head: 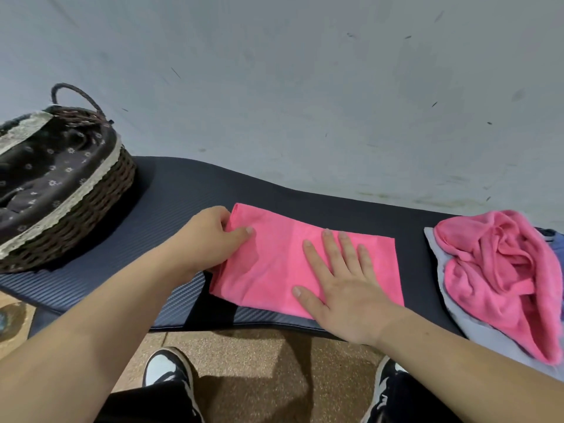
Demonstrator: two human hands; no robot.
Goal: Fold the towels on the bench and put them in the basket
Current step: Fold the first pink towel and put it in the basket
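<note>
A pink towel (274,257) lies flat and folded on the dark padded bench (171,209), in the middle of the head view. My left hand (210,239) pinches its left edge, thumb on top and fingers curled under the cloth. My right hand (341,285) presses flat on the towel's right half with straight, spread fingers. A brown wicker basket (79,215) with a dark flowered liner stands at the bench's left end; no towel shows inside it.
At the bench's right end lies a heap of unfolded towels: a crumpled pink one (500,270) on top of a grey one (476,328), with a blue bit behind. A pale wall runs behind the bench. My shoes stand on the speckled floor below.
</note>
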